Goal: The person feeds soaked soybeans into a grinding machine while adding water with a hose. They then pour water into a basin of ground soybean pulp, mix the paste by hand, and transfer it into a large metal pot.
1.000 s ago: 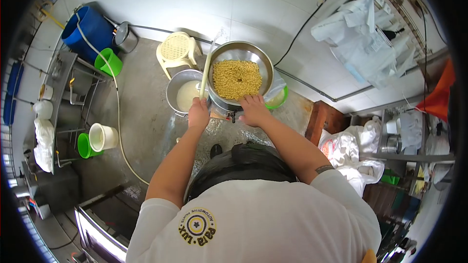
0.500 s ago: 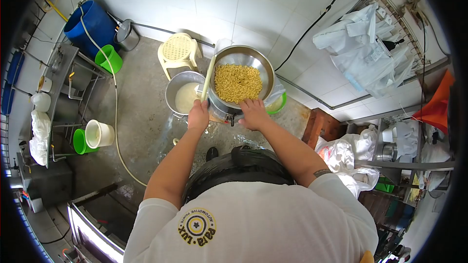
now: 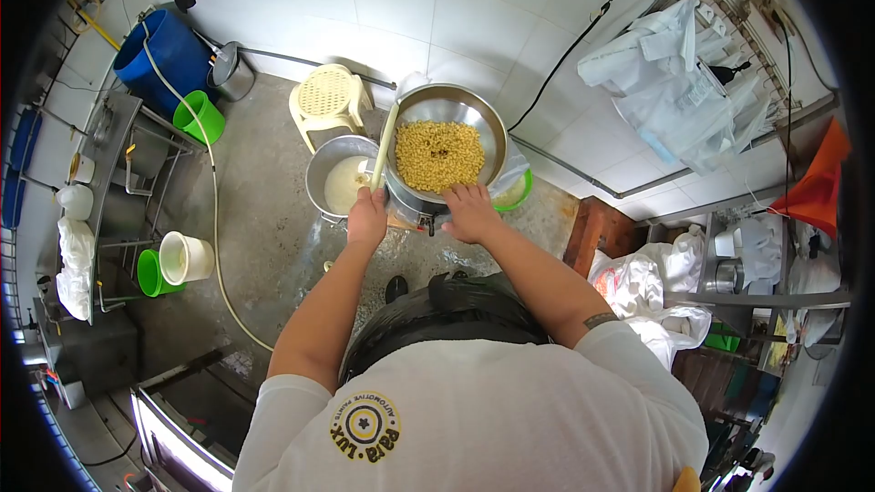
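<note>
A wide steel bowl [image 3: 495, 118] full of yellow beans [image 3: 437, 157] stands in front of me on a metal machine body. My left hand [image 3: 367, 216] is closed round the lower end of a pale stick [image 3: 386, 141], which runs up along the bowl's left side. My right hand [image 3: 470, 211] rests on the bowl's near rim with its fingers spread apart. To the left of the bowl stands a metal pot [image 3: 318, 179] with whitish liquid in it. The right hand's fingertips lie close to the beans.
Behind the pot is a cream plastic stool [image 3: 325, 94]. A green basin [image 3: 522, 191] sits right of the bowl. A hose [image 3: 217, 219] crosses the floor at left, near a blue barrel [image 3: 157, 59] and several buckets. White sacks [image 3: 638, 287] lie at right.
The view has shifted slightly. The beans have moved within the bowl, and their heap's outline and central dark spot look different. Both hands stay where they were.
</note>
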`<state>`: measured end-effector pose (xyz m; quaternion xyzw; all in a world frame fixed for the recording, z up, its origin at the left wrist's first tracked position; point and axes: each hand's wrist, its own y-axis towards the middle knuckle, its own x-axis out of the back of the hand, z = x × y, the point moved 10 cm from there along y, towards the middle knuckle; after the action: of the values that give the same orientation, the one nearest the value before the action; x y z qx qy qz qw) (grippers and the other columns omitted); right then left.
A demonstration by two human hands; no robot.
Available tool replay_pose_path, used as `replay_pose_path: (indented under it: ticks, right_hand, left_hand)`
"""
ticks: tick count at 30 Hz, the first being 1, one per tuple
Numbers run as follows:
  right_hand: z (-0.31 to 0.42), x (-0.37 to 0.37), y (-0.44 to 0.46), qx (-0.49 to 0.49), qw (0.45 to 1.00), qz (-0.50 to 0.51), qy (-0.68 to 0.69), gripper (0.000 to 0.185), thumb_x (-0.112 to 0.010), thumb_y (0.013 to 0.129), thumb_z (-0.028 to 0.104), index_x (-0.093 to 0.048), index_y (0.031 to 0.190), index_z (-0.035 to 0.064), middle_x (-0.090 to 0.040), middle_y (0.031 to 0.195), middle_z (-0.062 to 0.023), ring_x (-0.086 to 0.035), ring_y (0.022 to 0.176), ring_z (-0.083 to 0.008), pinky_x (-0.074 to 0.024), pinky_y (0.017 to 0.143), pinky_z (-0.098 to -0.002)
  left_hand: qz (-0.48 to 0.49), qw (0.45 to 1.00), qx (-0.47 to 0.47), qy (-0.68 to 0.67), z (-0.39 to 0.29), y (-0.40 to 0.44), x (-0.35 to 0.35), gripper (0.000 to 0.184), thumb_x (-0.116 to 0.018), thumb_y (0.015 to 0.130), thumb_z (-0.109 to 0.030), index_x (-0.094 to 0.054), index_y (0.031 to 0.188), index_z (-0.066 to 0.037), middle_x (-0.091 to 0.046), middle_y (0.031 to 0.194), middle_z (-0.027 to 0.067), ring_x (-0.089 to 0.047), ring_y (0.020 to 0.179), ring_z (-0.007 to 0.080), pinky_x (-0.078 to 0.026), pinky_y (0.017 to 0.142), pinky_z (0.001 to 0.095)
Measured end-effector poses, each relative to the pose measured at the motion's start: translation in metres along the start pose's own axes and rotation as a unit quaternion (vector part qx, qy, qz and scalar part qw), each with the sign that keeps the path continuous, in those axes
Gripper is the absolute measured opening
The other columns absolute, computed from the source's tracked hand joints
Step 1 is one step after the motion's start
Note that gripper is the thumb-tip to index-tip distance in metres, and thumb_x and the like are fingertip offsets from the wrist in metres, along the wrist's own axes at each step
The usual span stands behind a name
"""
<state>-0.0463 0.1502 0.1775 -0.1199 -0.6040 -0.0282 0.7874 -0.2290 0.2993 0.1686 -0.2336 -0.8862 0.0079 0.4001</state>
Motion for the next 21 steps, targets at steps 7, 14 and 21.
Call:
replay_pose_path:
  ticks: [7, 14, 21]
  right_hand:
    - [-0.0007, 0.0006, -0.0005, -0.002, 1.0, 0.002, 0.008, 0.074, -0.079, 0.083, 0.041, -0.052, 0.144, 0.0083, -0.05, 0.148, -0.018, -0.043, 0.139, -0.0392, -0.0235, 0.121, -0.0543]
    - [-0.0031, -0.0006, -0.001, -0.008, 1.0, 0.013, 0.011, 0.077, -0.079, 0.083, 0.04, -0.05, 0.147, 0.0079, -0.049, 0.15, -0.0187, -0.043, 0.14, -0.0393, -0.0225, 0.122, -0.053]
    - [-0.0033, -0.0025, -0.001, -0.008, 1.0, 0.021, 0.009, 0.078, -0.078, 0.084, 0.04, -0.05, 0.148, 0.0069, -0.05, 0.149, -0.0182, -0.042, 0.141, -0.0381, -0.0211, 0.123, -0.0524]
  left_hand:
    - [0.007, 1.0, 0.001, 0.009, -0.0007, 0.0003, 0.0002, 0.038, -0.045, 0.108, -0.039, -0.051, 0.109, -0.001, -0.068, 0.098, 0.0348, -0.064, 0.097, 0.0557, -0.049, 0.085, 0.062]
    - [0.005, 1.0, 0.008, 0.028, -0.0053, -0.0029, 0.0035, 0.038, -0.045, 0.108, -0.038, -0.053, 0.109, -0.001, -0.068, 0.1, 0.0353, -0.064, 0.098, 0.0556, -0.049, 0.086, 0.0615]
    - [0.003, 0.999, -0.004, 0.036, -0.009, -0.0036, 0.0054, 0.038, -0.045, 0.109, -0.038, -0.053, 0.109, 0.0, -0.068, 0.1, 0.0351, -0.064, 0.098, 0.0554, -0.049, 0.085, 0.0614]
